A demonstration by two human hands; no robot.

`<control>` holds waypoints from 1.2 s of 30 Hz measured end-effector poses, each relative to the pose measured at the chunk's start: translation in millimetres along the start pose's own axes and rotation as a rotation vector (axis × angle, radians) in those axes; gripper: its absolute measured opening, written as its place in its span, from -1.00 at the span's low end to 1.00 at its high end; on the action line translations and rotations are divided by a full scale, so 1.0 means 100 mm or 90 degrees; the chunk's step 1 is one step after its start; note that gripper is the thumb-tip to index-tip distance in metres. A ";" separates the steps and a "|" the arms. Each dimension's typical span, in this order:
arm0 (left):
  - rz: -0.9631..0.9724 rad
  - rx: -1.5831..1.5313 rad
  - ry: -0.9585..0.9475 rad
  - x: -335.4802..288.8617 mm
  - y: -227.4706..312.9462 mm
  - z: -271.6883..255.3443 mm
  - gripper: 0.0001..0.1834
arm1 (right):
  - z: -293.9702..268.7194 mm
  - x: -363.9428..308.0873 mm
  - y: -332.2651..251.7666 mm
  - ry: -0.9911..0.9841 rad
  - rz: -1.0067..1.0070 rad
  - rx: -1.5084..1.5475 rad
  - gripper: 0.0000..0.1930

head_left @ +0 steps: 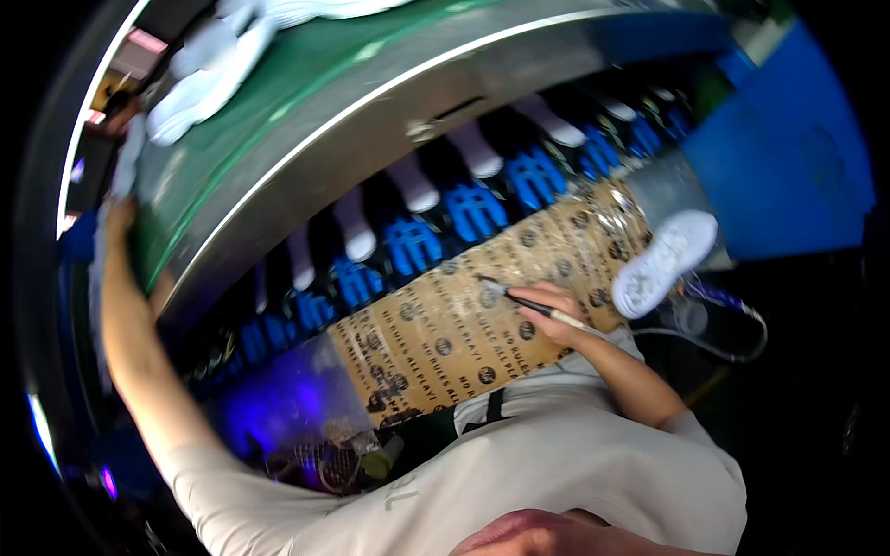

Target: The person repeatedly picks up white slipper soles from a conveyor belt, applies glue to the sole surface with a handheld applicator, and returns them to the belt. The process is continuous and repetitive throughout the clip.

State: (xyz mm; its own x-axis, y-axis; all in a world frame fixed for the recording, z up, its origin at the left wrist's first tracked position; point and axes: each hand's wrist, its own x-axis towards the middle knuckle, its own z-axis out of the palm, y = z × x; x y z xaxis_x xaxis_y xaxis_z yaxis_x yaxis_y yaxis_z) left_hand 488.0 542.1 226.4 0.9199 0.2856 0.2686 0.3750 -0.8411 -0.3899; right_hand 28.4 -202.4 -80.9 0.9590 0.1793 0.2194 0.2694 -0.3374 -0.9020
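Note:
My right hand (pixel 553 313) is closed around a thin brush (pixel 528 302) with a dark front part and a pale handle end. The brush tip points left, just over the printed brown cardboard (pixel 436 334). At the right end of the cardboard lies a white shoe sole (pixel 666 264), apart from my right hand. My left arm stretches far out to the upper left. My left hand (pixel 119 218) is by the end of the green conveyor belt (pixel 315 83), next to a long pale thing (pixel 131 153). Its fingers are too small and blurred to read.
White shoe soles (pixel 218 83) lie on the belt, behind a metal rail (pixel 371 125). Below it runs a row of blue clamp-like holders (pixel 413 243) and pale sole-shaped pieces (pixel 414 183). A blue panel (pixel 779 157) stands right; a cable (pixel 732 355) loops near the sole.

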 end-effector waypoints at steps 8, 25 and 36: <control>-0.021 -0.206 0.175 -0.84 0.49 0.50 -0.39 | 0.06 -0.02 0.08 0.046 -0.041 0.045 -0.61; -0.070 -0.933 0.310 -3.79 0.80 -1.50 -0.44 | 0.10 -0.01 0.22 0.054 -0.034 0.120 -0.69; -0.265 -1.781 0.030 -5.63 2.04 -1.17 -0.26 | -0.23 -0.16 -0.41 0.086 0.127 0.375 -0.80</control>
State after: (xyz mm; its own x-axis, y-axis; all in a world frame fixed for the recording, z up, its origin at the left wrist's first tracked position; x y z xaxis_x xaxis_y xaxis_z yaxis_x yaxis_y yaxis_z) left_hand 33.4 156.1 98.3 0.8836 0.4664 0.0415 -0.3796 0.6617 0.6466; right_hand 3.8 -212.5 -38.9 0.9987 0.0344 0.0370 0.0285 0.2199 -0.9751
